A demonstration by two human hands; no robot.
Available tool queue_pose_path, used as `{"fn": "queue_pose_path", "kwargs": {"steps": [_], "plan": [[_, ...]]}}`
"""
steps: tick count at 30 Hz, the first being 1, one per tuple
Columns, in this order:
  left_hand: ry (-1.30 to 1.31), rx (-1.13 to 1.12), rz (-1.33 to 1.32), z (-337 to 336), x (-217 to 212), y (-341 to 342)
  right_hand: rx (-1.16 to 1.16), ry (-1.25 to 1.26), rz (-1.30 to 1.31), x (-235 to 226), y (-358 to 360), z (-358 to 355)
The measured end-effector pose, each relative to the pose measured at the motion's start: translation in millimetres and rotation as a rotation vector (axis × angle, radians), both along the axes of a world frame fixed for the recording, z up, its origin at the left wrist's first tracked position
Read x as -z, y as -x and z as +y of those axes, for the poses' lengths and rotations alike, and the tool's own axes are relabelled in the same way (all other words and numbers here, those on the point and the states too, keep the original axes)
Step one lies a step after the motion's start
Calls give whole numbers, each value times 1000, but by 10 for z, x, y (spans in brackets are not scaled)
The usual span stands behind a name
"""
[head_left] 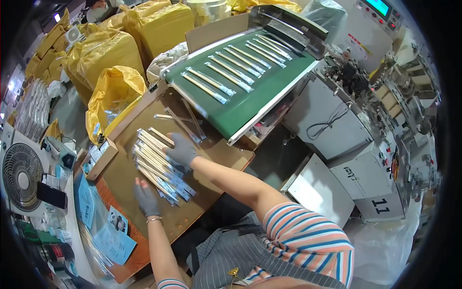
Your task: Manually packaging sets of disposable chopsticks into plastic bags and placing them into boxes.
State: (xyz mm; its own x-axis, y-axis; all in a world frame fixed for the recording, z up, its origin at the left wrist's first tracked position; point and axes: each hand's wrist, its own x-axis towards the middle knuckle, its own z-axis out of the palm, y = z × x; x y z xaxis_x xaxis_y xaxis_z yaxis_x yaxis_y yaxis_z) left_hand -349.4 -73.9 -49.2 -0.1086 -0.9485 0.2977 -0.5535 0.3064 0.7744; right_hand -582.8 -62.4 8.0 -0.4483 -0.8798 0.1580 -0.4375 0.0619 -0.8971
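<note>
A loose pile of wrapped chopsticks [155, 161] in clear sleeves with blue ends lies on a brown board [192, 216] in front of me. My right hand [182, 151], in a grey glove with bare fingertips, bends over the pile's right side, its fingers closed on some of the packs. Beside the pile's near left edge is my left hand [146, 197], gloved alike, its fingers apart and extended, holding nothing. A few stray chopstick packs [190, 119] lie crosswise beyond the pile. Several more packs [231, 71] rest in a spaced row on a green conveyor belt [240, 108].
A small cardboard box [102, 156] and an open yellow bag [115, 91] stand left of the board. Blue printed plastic sheets [108, 236], a phone [51, 195] and a fan [22, 178] are further left. Machinery [356, 173] fills the right; full yellow sacks [159, 29] stand behind.
</note>
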Motion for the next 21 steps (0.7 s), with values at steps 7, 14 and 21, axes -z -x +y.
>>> {"fn": "queue_pose_path", "kwargs": {"steps": [7, 14, 21], "plan": [[231, -92, -431, 127, 54, -736, 89, 52, 219, 137, 83, 1285], [206, -116, -515, 254, 143, -1072, 27, 189, 390, 461, 87, 1433], [31, -165, -347, 540, 118, -1485, 21, 137, 445, 407, 73, 1473]]}}
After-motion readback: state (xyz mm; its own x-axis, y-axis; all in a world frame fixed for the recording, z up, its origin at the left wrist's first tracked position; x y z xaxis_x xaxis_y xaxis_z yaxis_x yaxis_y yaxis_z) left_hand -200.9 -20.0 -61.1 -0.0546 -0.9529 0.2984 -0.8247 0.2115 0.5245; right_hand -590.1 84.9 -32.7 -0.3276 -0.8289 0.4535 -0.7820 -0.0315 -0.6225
